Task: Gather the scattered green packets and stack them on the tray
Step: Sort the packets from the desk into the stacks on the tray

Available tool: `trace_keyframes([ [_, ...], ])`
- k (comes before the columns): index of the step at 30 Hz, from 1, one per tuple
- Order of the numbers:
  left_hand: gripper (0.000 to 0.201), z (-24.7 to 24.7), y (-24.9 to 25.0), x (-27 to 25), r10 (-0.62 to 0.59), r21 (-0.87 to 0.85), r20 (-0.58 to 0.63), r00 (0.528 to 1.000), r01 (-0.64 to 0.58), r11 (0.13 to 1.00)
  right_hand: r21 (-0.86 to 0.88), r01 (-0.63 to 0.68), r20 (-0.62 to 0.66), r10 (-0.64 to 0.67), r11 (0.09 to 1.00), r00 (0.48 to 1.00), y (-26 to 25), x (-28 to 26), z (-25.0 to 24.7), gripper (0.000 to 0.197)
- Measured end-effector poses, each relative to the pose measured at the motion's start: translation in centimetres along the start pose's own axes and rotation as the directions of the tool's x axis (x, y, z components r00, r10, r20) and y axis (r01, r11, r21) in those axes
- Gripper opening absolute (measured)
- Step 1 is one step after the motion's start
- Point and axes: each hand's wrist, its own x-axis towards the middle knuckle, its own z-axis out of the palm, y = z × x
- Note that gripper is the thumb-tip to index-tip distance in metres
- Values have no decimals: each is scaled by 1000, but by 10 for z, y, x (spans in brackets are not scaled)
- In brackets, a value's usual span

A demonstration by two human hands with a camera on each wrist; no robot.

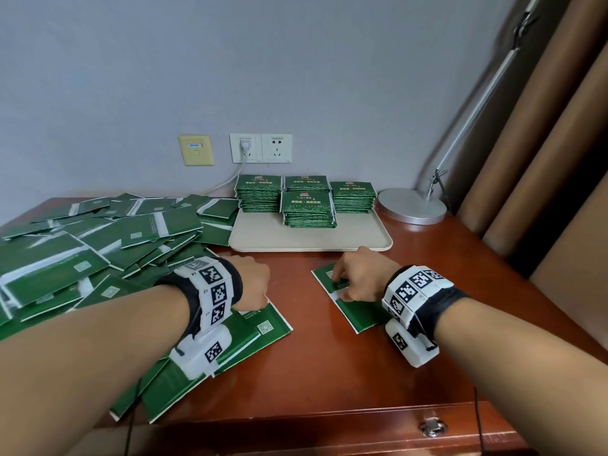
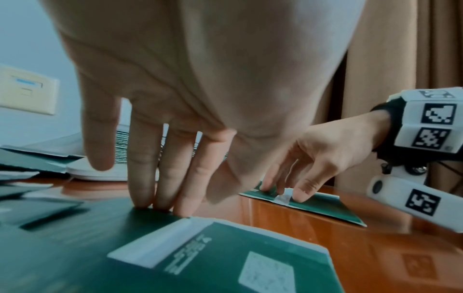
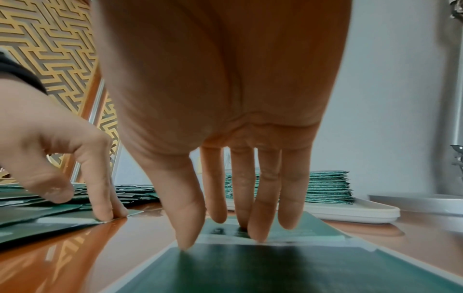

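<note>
Toward twelve o'clock the tray (image 1: 378,240) is lying nearest the right hand (image 1: 360,274), whose straight fingertips (image 3: 260,236) are pressing a lone green packet (image 1: 358,315); the left hand (image 1: 251,278) is pressing another packet (image 2: 225,257), fingers straight.

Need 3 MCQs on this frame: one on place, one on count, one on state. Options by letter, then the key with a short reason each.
1. Where does the desk lamp base stand?
A. On the tray
B. On the table, right of the tray
C. Among the loose packets at left

2. How many packet stacks stand on the tray?
A. Two
B. Four
C. Six

3. What is the right hand doing?
A. Fingertips pressing a single packet flat on the table
B. Holding a packet in the air
C. Resting on the tray

Key:
1 B: the round silver base sits on the wood past the tray's right edge.
2 B: three stacks stand along the back and one in front.
3 A: the right wrist view shows straight fingers touching down on the packet lying on the table.
</note>
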Motion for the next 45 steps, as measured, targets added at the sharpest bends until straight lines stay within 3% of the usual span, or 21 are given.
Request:
trace_keyframes([
  [4, 19, 4, 2, 5, 84, -29, 19, 996, -83, 996, 2, 11, 20, -11, 1000, 1000, -2, 1, 0, 31],
  [10, 47, 6, 12, 16, 224, -38, 44, 974, -223, 974, 17, 8, 0, -8, 1000, 1000, 4, -1, 0, 39],
  [21, 55, -11, 49, 51, 346, -10, 47, 937, -346, 938, -46, -136, -39, 134, 990, 990, 24, -7, -5, 41],
  [26, 55, -21, 53, 66, 378, -32, 10, 926, -378, 925, -42, -167, -74, 164, 985, 984, 30, -9, -7, 28],
  [34, 41, -20, 40, 79, 362, -222, -174, 916, -395, 892, -46, -163, -45, 161, 986, 986, 31, 7, -16, 17],
  [38, 37, -20, 45, 85, 348, -158, -233, 908, -388, 908, -61, -133, 11, 134, 989, 991, 33, 18, -21, 16],
  [45, 33, -23, 38, 95, 244, -189, -169, 955, -275, 943, -87, -92, 80, 99, 992, 992, 40, 27, -23, 25],
])
